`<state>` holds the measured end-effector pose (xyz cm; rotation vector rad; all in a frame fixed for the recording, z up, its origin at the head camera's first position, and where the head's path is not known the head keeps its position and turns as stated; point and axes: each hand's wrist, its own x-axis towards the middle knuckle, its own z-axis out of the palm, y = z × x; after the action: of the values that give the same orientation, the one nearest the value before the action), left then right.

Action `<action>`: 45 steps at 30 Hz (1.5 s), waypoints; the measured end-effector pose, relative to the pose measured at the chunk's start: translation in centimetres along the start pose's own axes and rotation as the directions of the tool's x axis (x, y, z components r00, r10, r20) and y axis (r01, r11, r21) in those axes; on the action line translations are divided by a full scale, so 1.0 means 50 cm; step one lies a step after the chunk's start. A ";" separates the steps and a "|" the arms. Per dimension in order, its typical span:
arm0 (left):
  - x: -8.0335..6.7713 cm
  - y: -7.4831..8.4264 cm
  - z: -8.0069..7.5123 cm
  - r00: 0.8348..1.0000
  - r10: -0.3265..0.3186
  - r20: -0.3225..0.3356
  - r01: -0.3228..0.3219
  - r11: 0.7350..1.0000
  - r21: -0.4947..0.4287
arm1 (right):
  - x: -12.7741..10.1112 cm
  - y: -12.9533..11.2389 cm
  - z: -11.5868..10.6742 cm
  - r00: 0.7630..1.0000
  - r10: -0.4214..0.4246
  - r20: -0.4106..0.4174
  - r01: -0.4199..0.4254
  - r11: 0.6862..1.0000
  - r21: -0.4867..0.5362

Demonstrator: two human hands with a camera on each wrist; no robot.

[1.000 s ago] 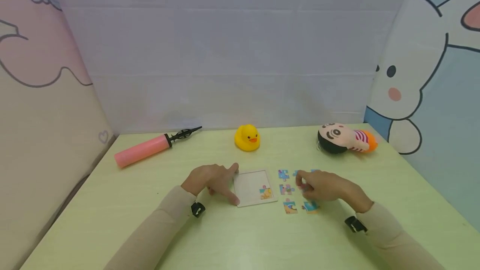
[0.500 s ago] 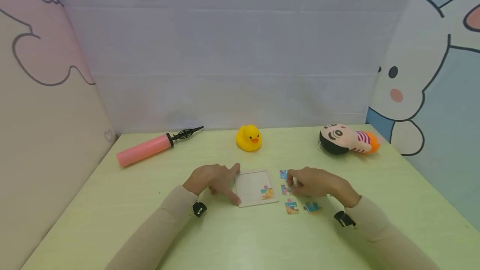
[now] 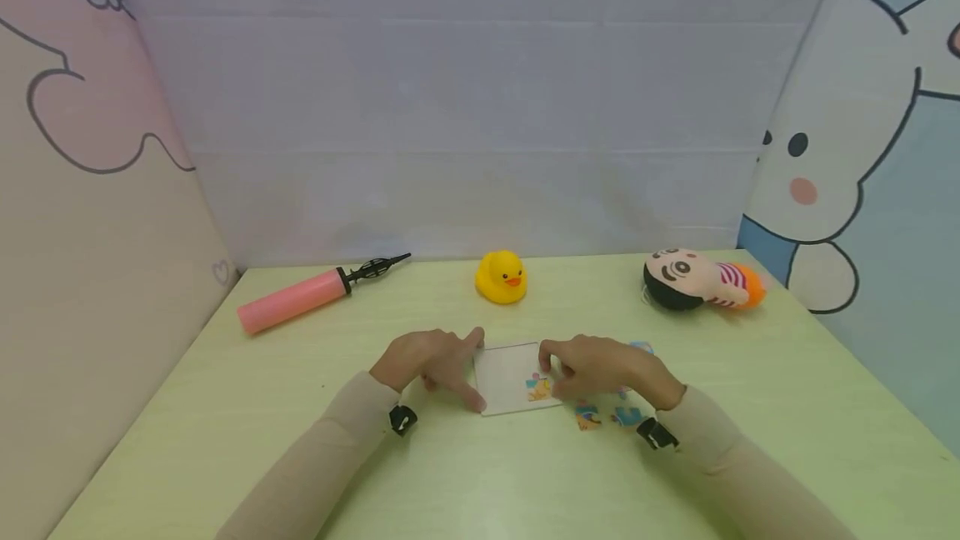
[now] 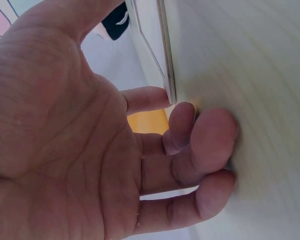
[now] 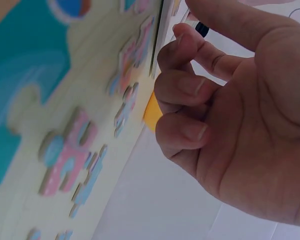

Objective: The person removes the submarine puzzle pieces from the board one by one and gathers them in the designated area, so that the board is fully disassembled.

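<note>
My left hand [image 3: 438, 361] spans the left side of a flat white puzzle board [image 3: 498, 377], thumb at its near corner and index finger at its far corner. In the left wrist view the straight index finger meets the corner of the board [image 4: 167, 60]; the other fingers bend loosely. One jigsaw piece [image 3: 538, 388] lies at the board's near right. My right hand [image 3: 592, 365] is over the board's right edge, index finger and thumb pointing down; I cannot tell whether they pinch a piece. Beneath and beside it lie several loose pieces, including a pink one [image 5: 67, 155].
A yellow rubber duck [image 3: 502, 277] stands behind the board. At the back left lies a pink hand pump [image 3: 292, 301] with a black nozzle. A toy doll [image 3: 701, 279] lies at the back right. Two loose pieces sit nearer me, one tan and blue [image 3: 588, 417], one teal [image 3: 627, 417].
My right hand has moved left from over the loose pieces to the board's right edge. The left hand stays at the board. The piece on the board has not moved.
</note>
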<state>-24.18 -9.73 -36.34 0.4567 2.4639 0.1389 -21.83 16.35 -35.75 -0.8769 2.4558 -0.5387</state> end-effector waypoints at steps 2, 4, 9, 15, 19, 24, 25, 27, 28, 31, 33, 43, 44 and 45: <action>0.001 0.001 0.000 1.000 0.000 0.001 0.000 1.000 0.006 | 0.006 -0.002 0.002 1.000 0.003 0.002 -0.003 1.000 -0.006; 0.001 0.002 0.000 1.000 -0.001 0.001 0.001 1.000 0.013 | 0.012 -0.005 0.003 1.000 -0.001 0.010 0.001 1.000 -0.004; 0.000 0.002 -0.001 1.000 0.000 -0.009 0.000 1.000 0.017 | 0.020 -0.012 0.007 0.999 -0.037 0.030 0.036 0.999 0.028; 0.002 -0.001 0.001 1.000 -0.005 -0.004 0.005 1.000 0.002 | 0.027 -0.019 0.009 0.999 -0.020 0.030 0.019 1.000 0.024; 0.004 -0.002 0.002 1.000 -0.011 0.000 0.011 1.000 0.004 | 0.031 -0.020 0.011 1.000 -0.005 0.026 0.004 1.000 0.021; 0.005 -0.002 0.002 1.000 -0.007 -0.005 0.007 1.000 0.004 | 0.034 -0.020 0.011 1.000 -0.023 -0.007 0.023 0.999 0.040; 0.004 -0.002 0.002 1.000 -0.004 -0.005 0.004 1.000 0.002 | 0.033 -0.020 0.011 0.999 -0.033 -0.015 0.033 0.998 0.046; 0.003 -0.002 0.002 1.000 -0.002 -0.008 0.002 1.000 0.001 | 0.034 -0.016 0.011 0.998 -0.062 -0.031 0.063 0.997 0.049; 0.003 -0.001 0.002 1.000 0.000 -0.008 0.000 1.000 0.001 | 0.034 -0.013 0.011 0.996 -0.084 -0.037 0.086 0.995 0.047; 0.004 -0.001 0.003 1.000 -0.001 -0.006 0.001 1.000 0.003 | 0.034 -0.001 0.012 0.987 -0.153 -0.050 0.155 0.987 0.032; 0.005 0.000 0.004 1.000 -0.005 -0.006 0.005 1.000 0.003 | 0.034 0.008 0.013 0.978 -0.199 -0.060 0.201 0.979 0.028; 0.004 0.000 0.009 1.000 -0.011 -0.017 0.011 1.000 -0.002 | 0.002 0.029 -0.010 0.960 -0.256 -0.110 0.263 0.963 0.055; 0.004 0.000 0.010 1.000 -0.012 -0.017 0.012 1.000 -0.002 | -0.003 0.033 -0.013 0.961 -0.254 -0.112 0.261 0.963 0.060; 0.004 0.000 0.010 1.000 -0.013 -0.019 0.013 1.000 -0.002 | -0.009 0.036 -0.015 0.960 -0.255 -0.115 0.263 0.963 0.064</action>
<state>-24.03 -9.69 -36.85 0.4400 2.4842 0.1408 -22.82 18.10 -35.91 -1.1742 2.4077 -0.7871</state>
